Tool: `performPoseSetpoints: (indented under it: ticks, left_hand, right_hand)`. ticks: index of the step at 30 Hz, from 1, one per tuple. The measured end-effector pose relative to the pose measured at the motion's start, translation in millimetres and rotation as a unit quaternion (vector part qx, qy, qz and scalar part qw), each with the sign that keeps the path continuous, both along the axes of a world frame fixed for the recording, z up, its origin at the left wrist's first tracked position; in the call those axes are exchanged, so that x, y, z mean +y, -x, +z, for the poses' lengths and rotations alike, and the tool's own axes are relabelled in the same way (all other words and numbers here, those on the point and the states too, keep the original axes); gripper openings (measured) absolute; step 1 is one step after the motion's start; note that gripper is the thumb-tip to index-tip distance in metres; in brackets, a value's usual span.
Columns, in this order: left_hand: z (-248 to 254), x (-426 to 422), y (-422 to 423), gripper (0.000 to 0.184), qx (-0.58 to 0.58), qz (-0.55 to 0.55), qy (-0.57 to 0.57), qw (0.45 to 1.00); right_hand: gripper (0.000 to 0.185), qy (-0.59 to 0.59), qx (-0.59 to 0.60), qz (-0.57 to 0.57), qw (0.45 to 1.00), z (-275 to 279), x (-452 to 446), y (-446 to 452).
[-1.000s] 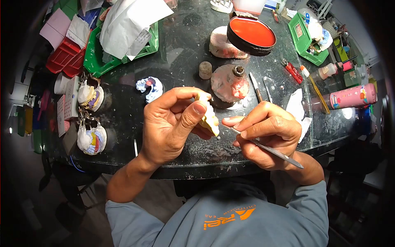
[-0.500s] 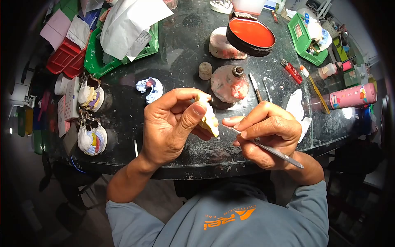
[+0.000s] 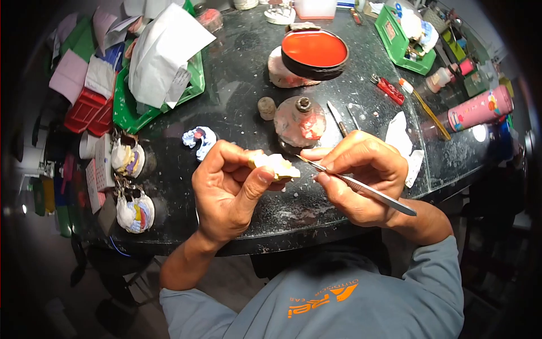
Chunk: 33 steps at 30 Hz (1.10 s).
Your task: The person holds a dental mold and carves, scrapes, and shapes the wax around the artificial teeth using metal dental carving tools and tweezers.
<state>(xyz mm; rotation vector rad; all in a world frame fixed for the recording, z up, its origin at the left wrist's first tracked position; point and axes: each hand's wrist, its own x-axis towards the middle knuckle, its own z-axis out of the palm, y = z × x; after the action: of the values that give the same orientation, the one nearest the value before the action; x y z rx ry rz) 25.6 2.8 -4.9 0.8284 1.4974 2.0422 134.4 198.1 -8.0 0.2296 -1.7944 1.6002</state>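
Note:
My left hand (image 3: 228, 189) pinches a pale yellow dental cast (image 3: 276, 167) between thumb and fingers, with its jagged edge toward the right. In my right hand (image 3: 364, 178) is a slim metal carving tool (image 3: 370, 193), held like a pen. Its thin tip points left at the cast, with a small gap between them. Behind the hands stands a spirit burner (image 3: 299, 121) with pinkish wax on it. A blue-white horseshoe-shaped impression (image 3: 199, 141) lies beyond my left hand. A knife (image 3: 337, 117) lies beside the burner.
A round dish of red wax (image 3: 314, 48) sits at the back. Two mounted dental casts, an upper one (image 3: 127, 158) and a lower one (image 3: 135, 212), stand at left. Green trays (image 3: 132, 116) hold papers and casts. A pink bottle (image 3: 480, 109), red lighter (image 3: 389, 90) and brush (image 3: 432, 116) lie at right.
My left hand has tilted the cast from steep to nearly level. The carving tool's tip has turned and now shows clearly near the cast. The whole view has shifted slightly.

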Motion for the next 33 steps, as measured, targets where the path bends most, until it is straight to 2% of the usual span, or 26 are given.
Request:
performPoseSetpoints:
  ticks: [2,6,13,33]
  left_hand:
    - [-6,1,-1,0.031,0.061,0.007,0.009,0.998]
    - [-8,3,-1,0.032,0.059,-0.045,-0.053,0.996]
    - [-14,3,0,0.039,0.028,-0.097,-0.062,0.993]
    - [-12,4,-2,0.042,0.046,-0.078,-0.056,0.994]
  right_hand:
    - [0.011,-0.008,0.000,-0.016,1.000,0,1,0]
    - [0.011,-0.018,0.009,-0.026,0.999,3,4,-1]
    - [0.015,-0.024,0.040,-0.032,0.998,1,3,0]
    - [0.015,-0.049,0.033,-0.014,0.998,4,3,-2]
